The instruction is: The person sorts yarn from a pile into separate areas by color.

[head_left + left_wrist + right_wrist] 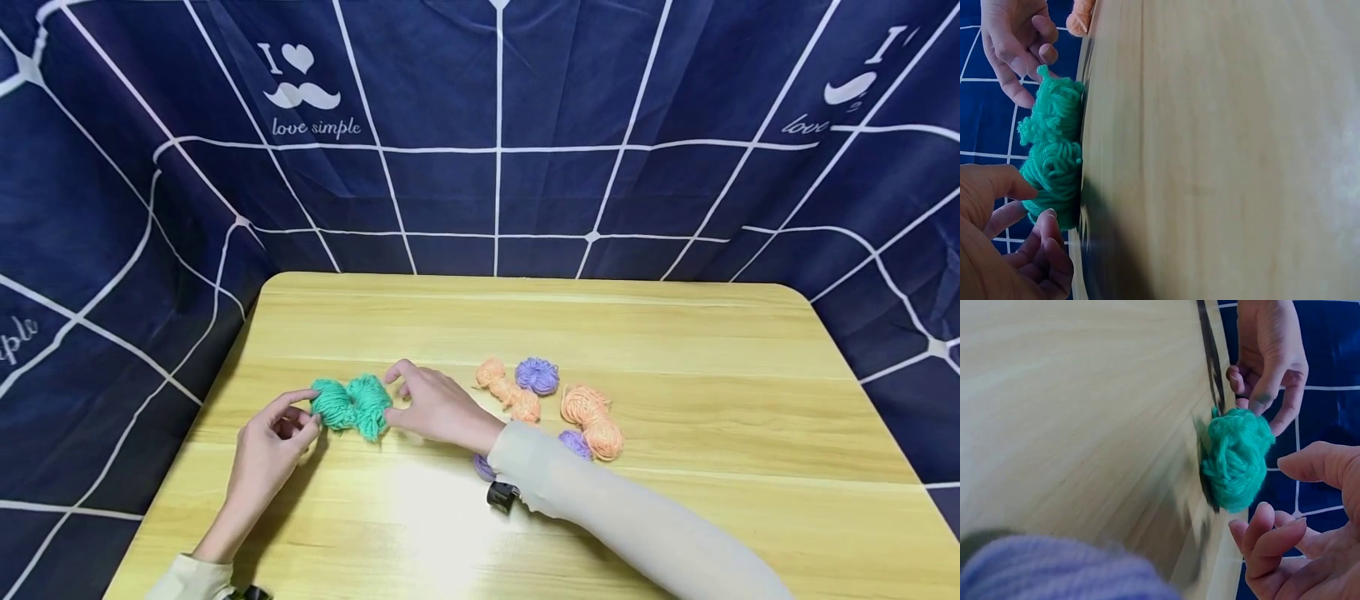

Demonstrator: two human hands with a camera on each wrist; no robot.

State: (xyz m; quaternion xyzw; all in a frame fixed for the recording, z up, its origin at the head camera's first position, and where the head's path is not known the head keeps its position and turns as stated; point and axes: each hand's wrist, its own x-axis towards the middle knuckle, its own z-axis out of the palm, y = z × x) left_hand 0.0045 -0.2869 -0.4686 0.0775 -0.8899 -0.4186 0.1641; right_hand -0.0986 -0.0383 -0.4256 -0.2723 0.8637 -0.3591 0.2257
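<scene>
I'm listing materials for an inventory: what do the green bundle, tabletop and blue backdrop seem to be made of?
Green bundle: soft-looking, matte yarn, shown by its looped strands; which fibre can't be told.
Tabletop: wood or wood-look laminate, smooth with some sheen, judging by pale grain and bright glare.
Blue backdrop: probably cloth, fairly matte, given its creases and wavering white lines.

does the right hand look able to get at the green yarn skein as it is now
Very likely yes: the right hand is right beside one end of the green yarn skein, with nothing visible blocking it; the left hand is at the opposite end.
</scene>
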